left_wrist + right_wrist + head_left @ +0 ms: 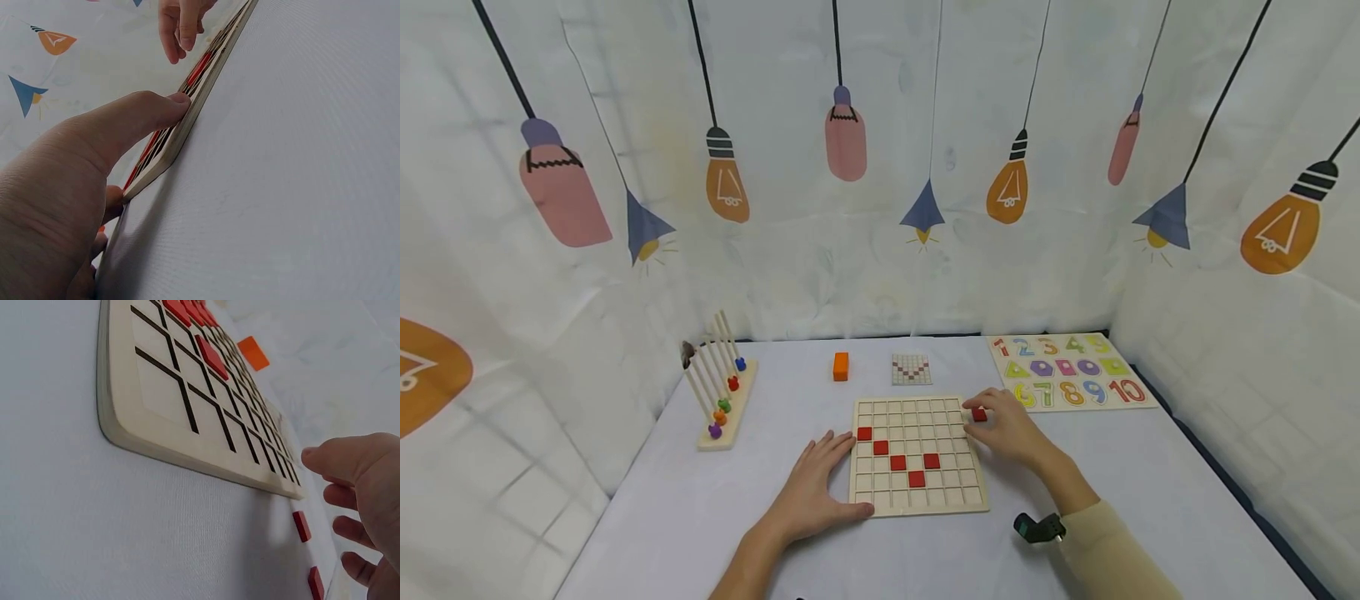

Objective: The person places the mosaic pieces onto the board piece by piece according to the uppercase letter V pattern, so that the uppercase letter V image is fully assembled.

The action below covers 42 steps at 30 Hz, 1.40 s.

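Note:
A pale wooden grid board lies flat in the middle of the table, with several red square tiles set in its cells in a V-like line. My left hand rests against the board's left side, fingers stretched along it. Its thumb lies on the near left corner. By the far right corner is my right hand, its thumb and fingers apart with nothing between them. Loose red tiles lie on the table beside that edge, just below the right fingers.
Behind the board are an orange block and a small pattern card with a marked grid. A wooden peg stand with coloured beads stands left. At the back right lies a number and shape puzzle board. White printed curtains surround the table.

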Motion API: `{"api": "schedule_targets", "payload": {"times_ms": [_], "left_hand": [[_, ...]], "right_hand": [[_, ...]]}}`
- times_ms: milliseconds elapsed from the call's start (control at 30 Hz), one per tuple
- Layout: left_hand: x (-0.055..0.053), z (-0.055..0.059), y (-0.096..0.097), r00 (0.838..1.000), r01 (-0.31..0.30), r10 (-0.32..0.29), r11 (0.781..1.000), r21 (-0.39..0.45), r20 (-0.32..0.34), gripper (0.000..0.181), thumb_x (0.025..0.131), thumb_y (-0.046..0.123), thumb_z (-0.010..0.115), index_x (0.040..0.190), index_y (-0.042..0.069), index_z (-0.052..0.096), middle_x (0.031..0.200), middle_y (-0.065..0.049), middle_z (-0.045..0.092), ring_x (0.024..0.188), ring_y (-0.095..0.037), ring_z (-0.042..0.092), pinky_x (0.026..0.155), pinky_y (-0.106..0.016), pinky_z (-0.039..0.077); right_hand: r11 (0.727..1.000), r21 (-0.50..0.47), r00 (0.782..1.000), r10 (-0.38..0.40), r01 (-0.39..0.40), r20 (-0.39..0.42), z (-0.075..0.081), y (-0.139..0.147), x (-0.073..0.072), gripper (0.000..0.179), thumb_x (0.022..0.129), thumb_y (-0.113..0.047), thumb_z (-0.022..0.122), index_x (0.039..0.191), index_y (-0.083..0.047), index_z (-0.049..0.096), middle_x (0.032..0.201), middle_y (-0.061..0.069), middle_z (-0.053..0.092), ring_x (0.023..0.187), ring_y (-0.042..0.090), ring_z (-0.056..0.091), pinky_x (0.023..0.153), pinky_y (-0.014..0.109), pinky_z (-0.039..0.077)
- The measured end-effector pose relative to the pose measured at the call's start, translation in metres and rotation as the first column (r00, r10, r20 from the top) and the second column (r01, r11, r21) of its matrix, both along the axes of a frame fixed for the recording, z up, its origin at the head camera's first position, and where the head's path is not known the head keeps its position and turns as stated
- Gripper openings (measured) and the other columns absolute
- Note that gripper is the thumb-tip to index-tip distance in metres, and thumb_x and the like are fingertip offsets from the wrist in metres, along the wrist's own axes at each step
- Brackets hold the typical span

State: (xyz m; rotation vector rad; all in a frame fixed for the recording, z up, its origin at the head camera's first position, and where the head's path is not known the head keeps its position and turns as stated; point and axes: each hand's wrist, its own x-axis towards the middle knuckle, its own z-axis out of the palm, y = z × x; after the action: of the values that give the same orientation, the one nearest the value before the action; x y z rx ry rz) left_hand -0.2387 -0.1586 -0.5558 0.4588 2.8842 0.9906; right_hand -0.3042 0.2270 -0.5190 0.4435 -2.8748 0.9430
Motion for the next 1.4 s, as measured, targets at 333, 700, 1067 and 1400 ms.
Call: {"api": "schedule_targets", "payload": {"times_ms": [333, 700, 1067, 1400], "left_hand": [[0.0, -0.001, 0.0, 1.0, -0.012, 0.012, 1.0, -0.001, 0.009, 0.12, 0.07, 0.082, 0.088, 0.168, 0.025, 0.05, 0.177, 0.007, 0.045, 0.174, -0.029, 0.024, 0.143, -0.064, 0.015], [0.0, -0.002, 0.001, 1.0, -0.01, 0.01, 1.0, -0.01, 0.005, 0.12, 0.071, 0.084, 0.087, 0.169, 0.025, 0.05, 0.177, 0.007, 0.045, 0.174, -0.029, 0.024, 0.143, -0.063, 0.014], [-0.001, -0.002, 0.001, 1.0, -0.004, 0.004, 1.0, -0.014, -0.002, 0.121, 0.07, 0.085, 0.086, 0.168, 0.025, 0.05, 0.177, 0.007, 0.045, 0.174, -0.03, 0.024, 0.143, -0.063, 0.014], [-0.002, -0.002, 0.001, 1.0, -0.006, 0.006, 1.0, -0.016, -0.002, 0.121, 0.07, 0.085, 0.086, 0.168, 0.025, 0.05, 0.177, 0.007, 0.046, 0.174, -0.029, 0.024, 0.143, -0.063, 0.014]], "right_hand": [[0.999, 0.025, 0.999, -0.039, 0.039, -0.027, -0.018, 0.015, -0.012, 0.032, 0.098, -0.024, 0.085, 0.129, -0.018, 0.08, 0.13, 0.001, 0.073, 0.118, 0.023, 0.057, 0.096, 0.041, 0.057], [0.996, 0.066, 0.998, -0.064, 0.064, 0.002, -0.02, 0.021, -0.018, 0.033, 0.1, -0.028, 0.084, 0.131, -0.021, 0.079, 0.131, -0.001, 0.073, 0.118, 0.021, 0.055, 0.098, 0.04, 0.054], [0.996, 0.073, 0.998, -0.055, 0.055, -0.003, -0.018, 0.022, -0.02, 0.024, 0.101, -0.028, 0.083, 0.124, -0.021, 0.083, 0.121, -0.003, 0.074, 0.113, 0.022, 0.054, 0.096, 0.044, 0.043], [0.994, 0.093, 0.998, -0.061, 0.064, -0.031, -0.02, 0.023, -0.02, 0.021, 0.101, -0.03, 0.084, 0.12, -0.023, 0.083, 0.117, -0.005, 0.074, 0.112, 0.021, 0.054, 0.094, 0.046, 0.038]]}}
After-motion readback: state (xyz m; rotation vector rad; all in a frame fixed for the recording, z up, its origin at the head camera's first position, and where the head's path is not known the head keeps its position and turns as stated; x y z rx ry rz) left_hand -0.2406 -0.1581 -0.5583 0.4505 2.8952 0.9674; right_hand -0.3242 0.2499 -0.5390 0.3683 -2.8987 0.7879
